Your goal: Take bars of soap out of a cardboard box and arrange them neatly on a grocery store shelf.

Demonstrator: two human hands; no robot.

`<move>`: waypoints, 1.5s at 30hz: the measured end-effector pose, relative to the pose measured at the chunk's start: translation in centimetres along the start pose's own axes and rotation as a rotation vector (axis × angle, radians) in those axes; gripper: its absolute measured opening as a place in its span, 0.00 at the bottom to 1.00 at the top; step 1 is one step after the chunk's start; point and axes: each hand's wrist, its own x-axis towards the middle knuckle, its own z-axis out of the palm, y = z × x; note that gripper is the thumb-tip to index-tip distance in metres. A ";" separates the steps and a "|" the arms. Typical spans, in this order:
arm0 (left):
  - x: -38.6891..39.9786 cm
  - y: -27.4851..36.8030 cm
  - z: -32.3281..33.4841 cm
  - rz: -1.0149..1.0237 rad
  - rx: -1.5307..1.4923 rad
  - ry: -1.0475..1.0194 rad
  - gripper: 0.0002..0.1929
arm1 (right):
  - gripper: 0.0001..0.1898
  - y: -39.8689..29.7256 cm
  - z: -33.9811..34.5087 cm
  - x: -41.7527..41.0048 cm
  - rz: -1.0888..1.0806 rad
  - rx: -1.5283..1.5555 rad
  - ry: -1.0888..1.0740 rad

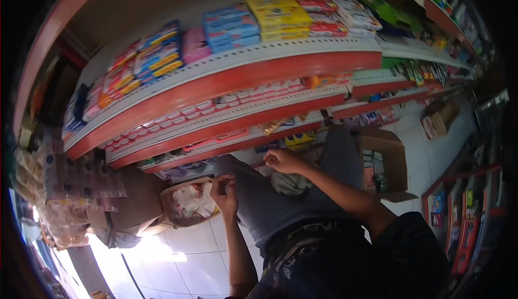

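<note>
My left hand (225, 196) is raised beside my grey-trousered knee, fingers curled but apart, with nothing in it. Above my lap, my right hand (283, 161) is half curled in front of the lowest shelf; no held object shows, though its inner side is partly hidden. Crumpled greenish cloth or plastic (290, 182) lies just below that hand, between my legs. Yellow boxes (279, 14), light blue boxes (230, 28) and red-and-white boxes (323, 24) are stacked on the upper shelf (243, 72). Small pink-and-white packs (194, 111) line the shelf under it.
An open cardboard box (392, 165) holding small packs stands on the tiled floor right of my legs. Another carton (168, 206) with white plastic bags is at the left. Hanging plastic packets (77, 177) are farther left. A smaller carton (439, 123) and another shelf rack (465, 218) stand at the right.
</note>
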 end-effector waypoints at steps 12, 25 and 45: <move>-5.2 -3.9 14.8 0.008 0.933 -1.348 0.24 | 0.11 17.7 -6.4 -10.3 -0.110 0.876 0.499; -6.6 -2.3 23.9 -0.359 1.352 -1.086 0.27 | 0.16 41.8 -17.9 -21.5 0.339 0.963 0.446; -9.9 -1.6 37.9 0.565 1.633 -1.341 0.37 | 0.40 62.1 0.8 -11.9 1.171 0.759 1.393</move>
